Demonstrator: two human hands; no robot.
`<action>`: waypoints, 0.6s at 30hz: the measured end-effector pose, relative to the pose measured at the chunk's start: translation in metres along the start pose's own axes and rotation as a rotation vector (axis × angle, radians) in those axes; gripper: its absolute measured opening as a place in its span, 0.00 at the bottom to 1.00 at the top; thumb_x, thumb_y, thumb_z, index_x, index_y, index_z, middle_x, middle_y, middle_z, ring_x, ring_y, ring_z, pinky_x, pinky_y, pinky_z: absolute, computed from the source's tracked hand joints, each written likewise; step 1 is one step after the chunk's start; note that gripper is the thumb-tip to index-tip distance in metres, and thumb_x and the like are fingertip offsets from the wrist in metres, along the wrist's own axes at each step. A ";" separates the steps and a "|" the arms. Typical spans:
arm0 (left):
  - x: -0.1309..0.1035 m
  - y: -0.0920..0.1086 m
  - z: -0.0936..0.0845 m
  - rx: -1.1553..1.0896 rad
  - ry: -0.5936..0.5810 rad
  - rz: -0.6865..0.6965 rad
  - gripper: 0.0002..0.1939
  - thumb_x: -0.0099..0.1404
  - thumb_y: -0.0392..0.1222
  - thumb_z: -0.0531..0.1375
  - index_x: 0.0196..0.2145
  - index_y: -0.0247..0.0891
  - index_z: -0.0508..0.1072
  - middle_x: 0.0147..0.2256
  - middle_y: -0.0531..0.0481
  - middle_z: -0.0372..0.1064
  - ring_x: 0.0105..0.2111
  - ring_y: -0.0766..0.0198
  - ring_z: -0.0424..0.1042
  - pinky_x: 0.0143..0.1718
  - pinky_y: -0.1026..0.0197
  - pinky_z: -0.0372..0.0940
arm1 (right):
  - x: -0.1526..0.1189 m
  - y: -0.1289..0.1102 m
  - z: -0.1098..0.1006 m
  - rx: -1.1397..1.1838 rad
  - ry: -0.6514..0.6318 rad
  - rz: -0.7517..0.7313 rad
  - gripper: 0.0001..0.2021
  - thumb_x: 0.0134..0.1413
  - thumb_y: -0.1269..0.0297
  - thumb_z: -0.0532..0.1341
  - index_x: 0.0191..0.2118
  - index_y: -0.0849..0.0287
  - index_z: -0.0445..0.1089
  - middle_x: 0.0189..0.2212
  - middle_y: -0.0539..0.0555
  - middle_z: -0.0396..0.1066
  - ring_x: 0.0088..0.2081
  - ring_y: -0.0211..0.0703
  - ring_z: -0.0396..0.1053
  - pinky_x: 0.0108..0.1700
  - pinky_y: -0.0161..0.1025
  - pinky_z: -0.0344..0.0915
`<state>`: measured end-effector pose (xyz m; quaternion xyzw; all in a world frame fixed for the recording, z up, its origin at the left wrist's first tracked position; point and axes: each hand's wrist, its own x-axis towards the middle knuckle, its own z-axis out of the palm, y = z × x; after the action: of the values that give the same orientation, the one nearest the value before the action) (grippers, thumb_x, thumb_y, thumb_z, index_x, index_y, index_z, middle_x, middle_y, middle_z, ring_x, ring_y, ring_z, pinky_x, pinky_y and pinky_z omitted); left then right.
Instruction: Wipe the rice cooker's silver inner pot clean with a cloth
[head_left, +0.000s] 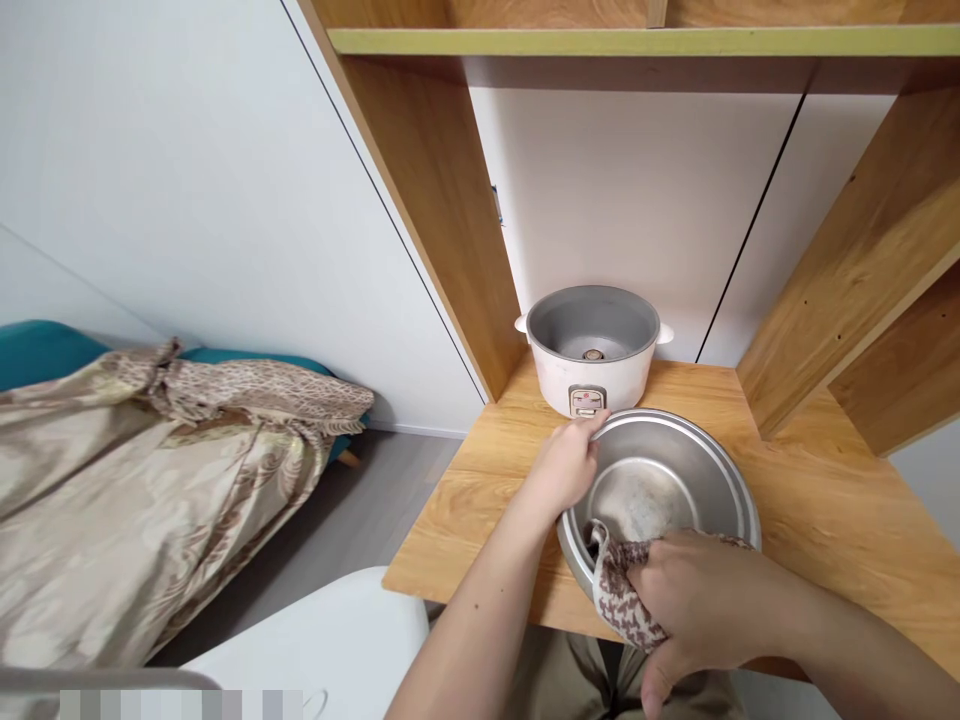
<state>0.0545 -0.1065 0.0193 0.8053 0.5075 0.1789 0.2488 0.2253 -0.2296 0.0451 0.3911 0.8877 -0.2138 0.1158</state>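
**A metal bowl under a cloth: one hand braces, the other wipes**

The fingers of the right hand curl onto the bunched cloth, their tips hidden, pressing it against the bowl's near inner wall; the thumb sticks out past the rim. The left hand grasps the rim at the left. The step in hand appears to be wiping the interior. The next move seems to call for a firm rim hold and even pressure along the curved wall.

The bowl's mouth faces upward; being round, it has no long axis, and any slight tilt cannot be judged. The cloth's visible length slants from inside the bowl over the near rim. The bowl lies at the near edge of the bench, just before a white cooker, whose open top also faces upward.
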 end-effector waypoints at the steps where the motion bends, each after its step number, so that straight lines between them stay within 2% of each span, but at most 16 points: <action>1: 0.000 0.000 0.000 0.002 0.003 0.003 0.31 0.71 0.27 0.55 0.69 0.37 0.69 0.65 0.39 0.70 0.67 0.49 0.68 0.68 0.51 0.62 | 0.000 -0.004 0.002 -0.068 0.004 0.003 0.35 0.50 0.28 0.68 0.35 0.64 0.80 0.29 0.62 0.80 0.32 0.57 0.78 0.32 0.43 0.62; 4: 0.000 0.000 0.000 0.001 0.010 0.008 0.31 0.71 0.27 0.55 0.69 0.37 0.68 0.65 0.39 0.70 0.67 0.50 0.69 0.68 0.51 0.62 | 0.001 -0.020 0.006 -0.236 -0.004 0.068 0.36 0.48 0.27 0.69 0.32 0.64 0.79 0.26 0.61 0.79 0.29 0.58 0.78 0.32 0.44 0.63; 8: -0.001 0.001 -0.001 -0.006 0.015 0.010 0.31 0.71 0.27 0.55 0.69 0.39 0.68 0.65 0.41 0.71 0.66 0.51 0.69 0.68 0.52 0.62 | 0.002 -0.030 0.004 -0.271 -0.030 0.192 0.35 0.42 0.30 0.74 0.33 0.65 0.81 0.27 0.62 0.80 0.30 0.59 0.79 0.31 0.43 0.64; 10: -0.001 0.001 -0.001 -0.020 0.021 0.015 0.31 0.71 0.27 0.55 0.69 0.39 0.69 0.65 0.41 0.71 0.66 0.51 0.70 0.69 0.52 0.62 | 0.001 -0.024 0.000 -0.197 -0.026 0.173 0.35 0.45 0.29 0.72 0.34 0.64 0.81 0.28 0.62 0.80 0.31 0.59 0.79 0.32 0.43 0.64; 12: -0.002 0.001 -0.001 -0.031 0.023 0.014 0.30 0.71 0.27 0.55 0.69 0.38 0.69 0.65 0.40 0.71 0.66 0.50 0.69 0.69 0.51 0.62 | 0.000 -0.014 -0.003 -0.052 -0.029 0.093 0.36 0.48 0.27 0.69 0.36 0.63 0.81 0.30 0.61 0.81 0.31 0.57 0.79 0.32 0.42 0.64; 14: -0.002 0.001 -0.001 -0.029 0.020 0.007 0.30 0.71 0.28 0.55 0.69 0.37 0.69 0.65 0.40 0.71 0.66 0.50 0.69 0.69 0.50 0.62 | -0.002 -0.004 -0.005 0.028 -0.040 0.047 0.37 0.45 0.27 0.70 0.38 0.63 0.80 0.32 0.61 0.81 0.32 0.57 0.78 0.30 0.42 0.63; 18: -0.002 -0.001 0.000 -0.023 0.029 0.018 0.31 0.70 0.27 0.55 0.69 0.41 0.69 0.64 0.42 0.72 0.65 0.50 0.71 0.68 0.51 0.63 | -0.002 -0.004 -0.001 -0.087 -0.007 0.020 0.37 0.48 0.26 0.68 0.34 0.63 0.80 0.28 0.61 0.80 0.30 0.57 0.78 0.31 0.43 0.63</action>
<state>0.0527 -0.1081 0.0191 0.8043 0.5015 0.1985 0.2492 0.2236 -0.2326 0.0482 0.3937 0.8918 -0.1751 0.1378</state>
